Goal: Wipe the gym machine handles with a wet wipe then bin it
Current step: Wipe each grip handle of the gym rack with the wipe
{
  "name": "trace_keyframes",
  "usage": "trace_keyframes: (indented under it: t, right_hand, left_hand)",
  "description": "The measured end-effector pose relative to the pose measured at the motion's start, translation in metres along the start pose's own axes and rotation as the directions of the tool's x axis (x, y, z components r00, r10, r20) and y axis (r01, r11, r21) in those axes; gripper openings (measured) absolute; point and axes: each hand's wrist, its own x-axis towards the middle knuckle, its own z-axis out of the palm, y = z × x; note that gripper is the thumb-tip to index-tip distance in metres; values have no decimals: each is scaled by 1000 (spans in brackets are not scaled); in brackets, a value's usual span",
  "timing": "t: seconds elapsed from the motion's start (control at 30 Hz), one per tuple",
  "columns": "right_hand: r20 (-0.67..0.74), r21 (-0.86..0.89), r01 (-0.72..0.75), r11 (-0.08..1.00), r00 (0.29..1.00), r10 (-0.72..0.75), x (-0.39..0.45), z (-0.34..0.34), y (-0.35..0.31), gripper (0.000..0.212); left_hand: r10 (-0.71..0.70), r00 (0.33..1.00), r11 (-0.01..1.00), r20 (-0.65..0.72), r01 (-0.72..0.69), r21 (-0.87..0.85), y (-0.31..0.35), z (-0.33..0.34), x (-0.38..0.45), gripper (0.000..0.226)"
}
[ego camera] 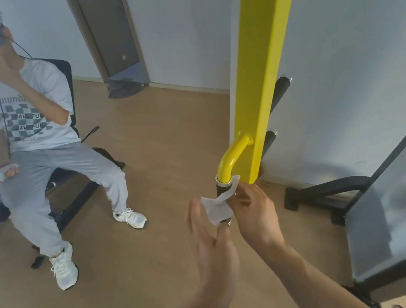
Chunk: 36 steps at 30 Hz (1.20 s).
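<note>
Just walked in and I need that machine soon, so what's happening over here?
A person is wiping a handle on the yellow machine post. Their right hand holds a white wet wipe wrapped around the black grip below the yellow curved bar. The left hand is open beside it, thumb near the lower end of the grip. Another person sits on a bench to the left.

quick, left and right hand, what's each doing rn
Left hand: open, fingers straight, thumb tip at the lower end of the handle grip.
Right hand: holds the wet wipe wrapped on the grip.
</note>
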Motion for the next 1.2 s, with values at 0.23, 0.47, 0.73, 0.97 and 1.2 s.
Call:
trace_keyframes:
  t: [0.23, 0.47, 0.73, 0.97, 1.2]
  right_hand:
    - [-80, 87, -15, 996, 997, 22, 2, 4, -10, 13]
    - [-13, -62, -11, 998, 1000, 10, -2, 18, 7, 30]
    - [-170, -38, 84, 996, 981, -90, 1, 24, 2, 28]
    - [-54, -217, -64, 974, 997, 54, -12, 33, 45, 23]
    - [-43, -210, -30, 977, 999, 22, -8, 29, 36, 28]
  left_hand:
    - [-42, 985, 981, 170, 73, -181, 12, 9, 4, 65]
    - [-13, 938, 998, 346, 34, -55, 10, 2, 50, 45]
    - [101, 930, 994, 353, -107, 0, -1, 3, 48, 58]
    - [26, 905, 999, 424, -40, 23, -23, -4, 38, 47]
    - [10, 899, 991, 438, -66, 114, -30, -1, 45, 55]
